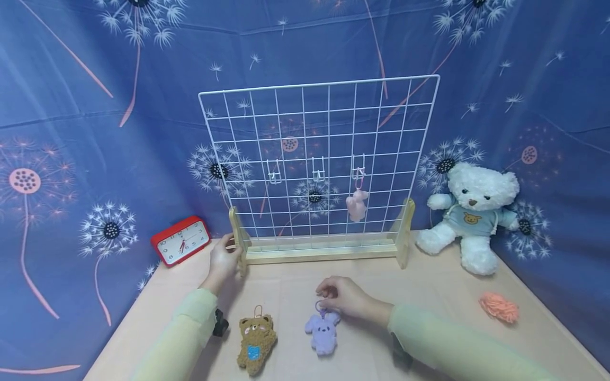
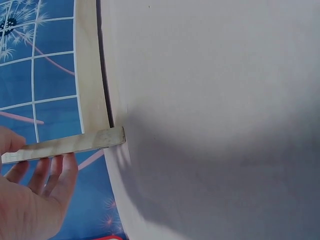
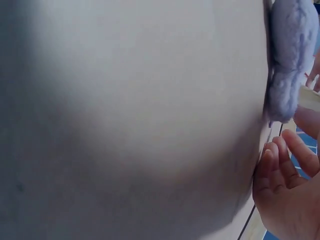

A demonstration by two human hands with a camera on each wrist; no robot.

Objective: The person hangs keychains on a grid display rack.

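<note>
My left hand (image 1: 225, 259) grips the left wooden upright (image 1: 238, 238) of a white wire grid stand; in the left wrist view the thumb is on one side of the wood and the fingers on the other. On the table lies a purple plush keychain (image 1: 324, 336). Beside its ring is my right hand (image 1: 350, 299), fingers loosely bent, thumb at the ring and a gap before the index finger. A brown bear plush keychain (image 1: 256, 349) lies to the left. From the grid's right hook hangs a pink plush keychain (image 1: 357, 206).
Two hooks, a left one (image 1: 274, 178) and a middle one (image 1: 318, 175), carry nothing. A red clock (image 1: 183, 241) stands left of the stand. On the right sit a white teddy bear (image 1: 472, 217) and a bundle of orange yarn (image 1: 499, 307). Behind hangs a blue dandelion-print cloth.
</note>
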